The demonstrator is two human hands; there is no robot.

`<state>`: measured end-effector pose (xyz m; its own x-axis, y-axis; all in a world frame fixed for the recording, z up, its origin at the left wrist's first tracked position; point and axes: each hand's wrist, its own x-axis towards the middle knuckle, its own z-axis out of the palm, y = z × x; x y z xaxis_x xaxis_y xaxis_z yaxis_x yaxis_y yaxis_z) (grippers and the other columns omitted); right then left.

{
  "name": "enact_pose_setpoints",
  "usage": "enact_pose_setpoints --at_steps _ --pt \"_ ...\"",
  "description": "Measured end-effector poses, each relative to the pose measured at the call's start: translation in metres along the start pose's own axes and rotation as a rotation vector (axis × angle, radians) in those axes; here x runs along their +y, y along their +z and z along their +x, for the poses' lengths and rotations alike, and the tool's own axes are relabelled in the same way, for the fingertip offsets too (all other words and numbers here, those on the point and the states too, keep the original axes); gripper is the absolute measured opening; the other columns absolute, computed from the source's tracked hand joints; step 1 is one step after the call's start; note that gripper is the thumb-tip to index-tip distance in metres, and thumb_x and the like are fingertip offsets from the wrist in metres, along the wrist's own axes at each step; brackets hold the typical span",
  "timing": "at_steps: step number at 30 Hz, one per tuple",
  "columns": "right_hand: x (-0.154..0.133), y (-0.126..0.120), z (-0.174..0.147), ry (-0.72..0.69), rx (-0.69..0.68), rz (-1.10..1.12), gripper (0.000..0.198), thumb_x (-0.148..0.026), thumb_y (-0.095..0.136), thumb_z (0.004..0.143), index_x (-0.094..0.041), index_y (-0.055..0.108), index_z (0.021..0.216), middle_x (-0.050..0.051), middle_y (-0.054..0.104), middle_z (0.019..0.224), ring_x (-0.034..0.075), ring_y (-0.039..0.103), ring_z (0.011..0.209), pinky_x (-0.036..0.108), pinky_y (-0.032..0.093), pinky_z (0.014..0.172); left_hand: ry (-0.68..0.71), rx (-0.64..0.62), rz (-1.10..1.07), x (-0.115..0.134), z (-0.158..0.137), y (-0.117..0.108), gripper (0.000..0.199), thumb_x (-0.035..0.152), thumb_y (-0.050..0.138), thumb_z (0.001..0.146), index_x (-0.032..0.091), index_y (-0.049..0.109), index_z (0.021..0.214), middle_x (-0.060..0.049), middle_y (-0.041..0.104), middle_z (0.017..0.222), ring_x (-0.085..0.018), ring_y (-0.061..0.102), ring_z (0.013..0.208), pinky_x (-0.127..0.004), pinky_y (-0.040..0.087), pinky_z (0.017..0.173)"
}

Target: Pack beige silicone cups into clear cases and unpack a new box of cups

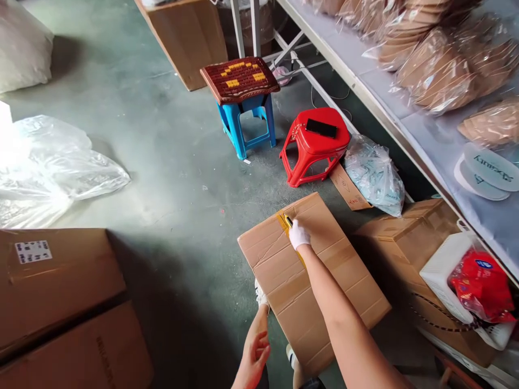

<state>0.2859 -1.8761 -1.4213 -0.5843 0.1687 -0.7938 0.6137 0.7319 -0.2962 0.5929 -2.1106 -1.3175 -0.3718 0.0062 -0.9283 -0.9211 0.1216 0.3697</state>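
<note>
My right hand (299,235), in a white glove, grips a yellow and black box cutter (288,221). Its tip is at the far end of the tape strip (281,217) along the top of a closed cardboard box (324,281). The box sits on the floor between my feet, turned at an angle. My left hand (256,354), bare, hangs beside the box's near left side; its fingers are loosely bent and nothing shows in them.
Beyond the box are a red stool (318,135) with a black phone-like object and a blue stool (247,113). Large cartons (60,302) stand at left, with clear plastic (65,162) behind. On the right, a table (421,129) bears bagged goods; a white basket (441,265) is below.
</note>
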Motion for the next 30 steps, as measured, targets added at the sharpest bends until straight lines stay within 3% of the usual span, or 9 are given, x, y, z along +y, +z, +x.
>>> enact_pose_setpoints --at_steps 3,6,11,17,24,27,30 --pt "-0.019 0.008 0.016 -0.066 0.000 -0.154 0.035 -0.011 0.033 0.104 -0.014 0.051 0.133 0.022 0.068 0.119 0.030 0.069 0.112 0.043 0.052 0.094 -0.054 0.065 0.038 -0.004 0.004 -0.013 0.097 0.096 0.071 0.049 0.019 0.069 0.107 -0.007 0.065 0.080 -0.025 0.063 0.073 -0.043 0.052 0.076" --pt "-0.025 0.021 0.014 -0.081 0.000 -0.258 0.049 -0.005 0.025 0.102 -0.012 0.043 0.146 0.024 0.066 0.121 0.030 0.070 0.111 0.043 0.055 0.093 -0.047 0.096 0.059 0.005 0.018 -0.014 0.098 0.096 0.070 0.050 0.016 0.068 0.107 -0.008 0.068 0.083 -0.027 0.067 0.076 -0.042 0.053 0.077" --pt "0.004 0.035 -0.013 -0.032 -0.029 -0.337 0.055 -0.004 0.020 0.102 -0.010 0.038 0.153 0.024 0.066 0.120 0.031 0.073 0.107 0.044 0.060 0.087 -0.025 0.033 0.102 0.023 0.042 -0.006 0.085 0.083 0.072 0.065 0.016 0.068 0.118 -0.011 0.074 0.097 -0.027 0.070 0.089 -0.040 0.055 0.082" --pt "0.105 0.050 -0.085 0.064 -0.149 -0.373 0.053 -0.005 0.026 0.103 -0.013 0.044 0.152 0.022 0.070 0.116 0.030 0.075 0.106 0.045 0.061 0.086 -0.029 -0.046 0.228 0.022 0.044 0.015 0.071 0.073 0.073 0.068 0.018 0.070 0.113 -0.010 0.075 0.097 -0.027 0.071 0.091 -0.041 0.057 0.082" --pt "0.258 0.077 -0.212 0.193 -0.244 -0.356 0.052 -0.005 0.025 0.103 -0.014 0.055 0.145 0.022 0.071 0.114 0.033 0.075 0.104 0.047 0.061 0.084 -0.027 -0.125 0.519 -0.017 0.041 0.045 0.073 0.073 0.065 0.067 0.015 0.067 0.112 -0.013 0.075 0.095 -0.028 0.073 0.088 -0.038 0.058 0.073" --pt "0.312 0.091 -0.260 0.261 -0.243 -0.310 0.053 -0.005 0.026 0.102 -0.015 0.056 0.145 0.022 0.072 0.110 0.034 0.076 0.102 0.047 0.061 0.082 0.019 -0.163 0.725 -0.031 0.055 0.068 0.058 0.059 0.061 0.079 0.014 0.066 0.114 -0.013 0.075 0.096 -0.025 0.074 0.087 -0.035 0.059 0.074" --pt "0.350 0.106 -0.292 0.313 -0.214 -0.229 0.051 -0.006 0.030 0.103 -0.019 0.058 0.144 0.021 0.073 0.106 0.033 0.076 0.100 0.045 0.060 0.081 0.111 -0.205 0.980 -0.036 0.077 0.106 0.040 0.035 0.056 0.088 0.012 0.064 0.120 -0.014 0.075 0.103 -0.023 0.074 0.090 -0.036 0.059 0.082"
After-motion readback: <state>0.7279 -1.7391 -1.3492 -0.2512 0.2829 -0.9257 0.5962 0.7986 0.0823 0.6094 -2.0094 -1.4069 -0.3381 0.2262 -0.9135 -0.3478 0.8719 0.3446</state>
